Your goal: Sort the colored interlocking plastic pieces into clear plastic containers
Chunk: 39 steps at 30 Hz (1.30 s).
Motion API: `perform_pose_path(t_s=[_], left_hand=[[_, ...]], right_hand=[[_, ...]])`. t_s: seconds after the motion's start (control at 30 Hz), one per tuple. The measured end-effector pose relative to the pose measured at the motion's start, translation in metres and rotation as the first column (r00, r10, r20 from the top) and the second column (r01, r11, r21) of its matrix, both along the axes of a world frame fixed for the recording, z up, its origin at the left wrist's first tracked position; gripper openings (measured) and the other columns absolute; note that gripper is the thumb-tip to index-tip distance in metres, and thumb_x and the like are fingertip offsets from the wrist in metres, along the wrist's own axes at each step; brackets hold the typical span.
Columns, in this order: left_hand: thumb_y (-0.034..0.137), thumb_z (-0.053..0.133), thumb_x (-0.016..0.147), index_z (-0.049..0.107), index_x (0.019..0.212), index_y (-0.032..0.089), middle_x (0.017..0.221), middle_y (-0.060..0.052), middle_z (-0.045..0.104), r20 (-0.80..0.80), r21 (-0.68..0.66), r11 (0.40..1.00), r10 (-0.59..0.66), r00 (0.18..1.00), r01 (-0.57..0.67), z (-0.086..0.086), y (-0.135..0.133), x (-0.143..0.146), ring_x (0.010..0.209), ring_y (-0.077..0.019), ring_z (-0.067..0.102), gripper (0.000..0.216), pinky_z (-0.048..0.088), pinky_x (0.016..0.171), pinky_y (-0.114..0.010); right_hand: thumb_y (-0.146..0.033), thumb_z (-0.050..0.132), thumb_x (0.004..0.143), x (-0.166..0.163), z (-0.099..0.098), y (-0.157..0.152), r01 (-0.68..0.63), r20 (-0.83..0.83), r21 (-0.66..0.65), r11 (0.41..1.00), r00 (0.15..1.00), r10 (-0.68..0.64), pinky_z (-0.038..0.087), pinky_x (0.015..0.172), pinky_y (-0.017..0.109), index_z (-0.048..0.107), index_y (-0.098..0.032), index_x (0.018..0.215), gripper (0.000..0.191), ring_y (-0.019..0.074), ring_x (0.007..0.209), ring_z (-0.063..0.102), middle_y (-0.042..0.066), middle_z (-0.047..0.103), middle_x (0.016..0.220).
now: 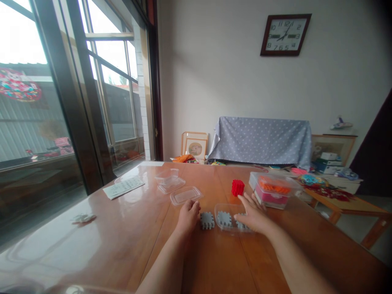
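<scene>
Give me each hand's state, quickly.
Left hand: loosely closed; whether it holds anything cannot be told.
Right hand: open, spread over a transparent rectangular plastic tray; contact unclear.

1. Left hand (188,213) — bare, rounded at the knuckles, slim wrist running straight into bare skin.
2. Right hand (252,214) — bare too, slender fingers, smooth back.
3. Left forearm (167,257): bare down to the lower picture edge, smooth outline, tapers toward wrist.
4. Right forearm (294,257): same build, also bare to the picture edge.
5. Nails, skin detail: too blurred to read.
</scene>
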<state>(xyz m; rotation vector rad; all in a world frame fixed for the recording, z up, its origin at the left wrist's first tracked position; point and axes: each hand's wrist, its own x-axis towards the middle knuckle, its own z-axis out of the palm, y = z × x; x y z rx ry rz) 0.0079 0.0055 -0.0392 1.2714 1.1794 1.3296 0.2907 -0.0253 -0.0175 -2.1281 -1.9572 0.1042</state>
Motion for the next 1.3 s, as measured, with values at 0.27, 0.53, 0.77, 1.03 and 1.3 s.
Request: perform_pose_path(t_s=[0.27, 0.53, 0.77, 1.03, 1.3], left_hand=[[0.050, 0.061, 0.082, 0.058, 0.077, 0.018, 0.075, -0.004, 0.065, 0.038, 0.005, 1.000, 0.000, 0.999, 0.000, 0.000, 0.000, 0.001, 0.070, -0.0165, 0.061, 0.033, 0.048, 0.067, -0.027], [0.047, 0.055, 0.086, 0.059, 0.078, 0.017, 0.076, -0.006, 0.066, -0.014, 0.049, 0.998, 0.029, 0.999, -0.029, -0.007, 0.006, 0.001, 0.070, -0.0183, 0.062, 0.031, 0.049, 0.069, -0.030], [0.053, 0.055, 0.087, 0.059, 0.080, 0.018, 0.080, -0.008, 0.068, -0.039, 0.053, 0.998, 0.023, 0.999, -0.020, -0.010, 0.008, -0.002, 0.074, -0.0204, 0.064, 0.035, 0.048, 0.068, -0.030], [0.059, 0.057, 0.085, 0.057, 0.076, 0.020, 0.079, -0.007, 0.068, -0.021, 0.029, 0.999, 0.032, 0.999, -0.031, -0.005, 0.004, -0.001, 0.073, -0.0202, 0.064, 0.040, 0.047, 0.069, -0.030], [0.056, 0.055, 0.088, 0.057, 0.078, 0.019, 0.079, -0.008, 0.069, -0.003, 0.049, 0.997, 0.051, 0.999, -0.051, -0.008, 0.007, -0.001, 0.072, -0.0198, 0.064, 0.039, 0.047, 0.068, -0.029]], right_hand=[[-0.057, 0.060, 0.084, -0.012, 0.019, -0.007, -0.082, -0.099, 0.083, 0.993, 0.991, 0.090, 0.016, 0.123, 0.058, 0.046, -0.027, 0.151, 0.075, 0.0357, 0.158, 0.005, 0.008, 0.021, 0.170], [-0.052, 0.067, 0.083, -0.076, 0.046, -0.017, -0.384, -0.108, 0.097, 0.918, 0.913, 0.393, 0.014, 0.125, 0.053, 0.061, -0.029, 0.137, 0.059, 0.0332, 0.158, 0.004, 0.008, 0.022, 0.170], [-0.051, 0.074, 0.074, -0.109, 0.048, -0.006, -0.482, -0.042, -0.148, 0.863, 0.875, 0.482, 0.001, 0.121, 0.065, 0.067, -0.024, 0.122, 0.055, 0.0386, 0.157, -0.002, 0.014, 0.020, 0.169], [-0.046, 0.075, 0.072, -0.113, 0.038, 0.009, -0.466, -0.044, -0.223, 0.856, 0.882, 0.469, 0.001, 0.118, 0.070, 0.070, -0.023, 0.104, 0.039, 0.0426, 0.156, 0.003, 0.014, 0.028, 0.167], [-0.048, 0.076, 0.073, -0.101, 0.049, 0.007, -0.417, -0.159, -0.088, 0.905, 0.902, 0.401, 0.014, 0.121, 0.060, 0.065, -0.026, 0.117, 0.051, 0.0382, 0.157, 0.007, 0.011, 0.031, 0.166]])
